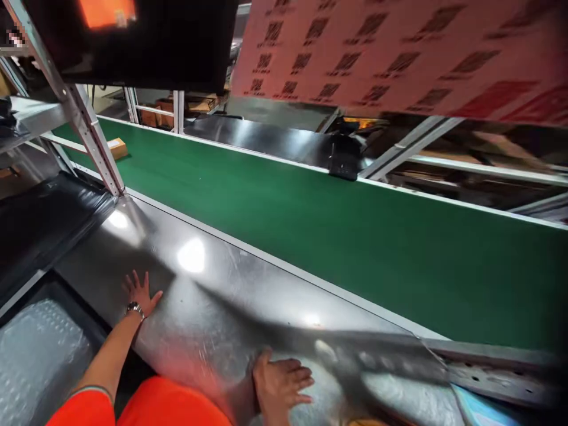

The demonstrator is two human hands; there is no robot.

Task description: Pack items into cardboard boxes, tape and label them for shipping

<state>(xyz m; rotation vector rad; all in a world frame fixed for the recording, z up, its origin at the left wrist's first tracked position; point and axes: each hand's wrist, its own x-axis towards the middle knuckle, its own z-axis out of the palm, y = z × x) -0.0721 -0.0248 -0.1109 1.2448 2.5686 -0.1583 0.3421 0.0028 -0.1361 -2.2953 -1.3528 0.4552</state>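
My left hand (141, 294) rests on the shiny metal table (213, 307) with its fingers spread, a metal-banded watch (135, 308) on the wrist. Nothing is in it. Nearer to me and further right, my right hand (283, 380) is stretched out over the same metal surface, fingers apart and holding nothing; whether its palm touches the metal I cannot tell. Beyond both hands runs a green conveyor belt (266, 201) with pale edge rails. A small brown cardboard box (118, 149) sits on the belt at the far left.
A dark screen (146, 47) and a pink sheet of printed codes (355, 59) hang above the belt. A metal post (95, 142) rises at the table's left corner. Clear bubble wrap (42, 361) lies at lower left. Clear plastic packaging (408, 396) is at lower right.
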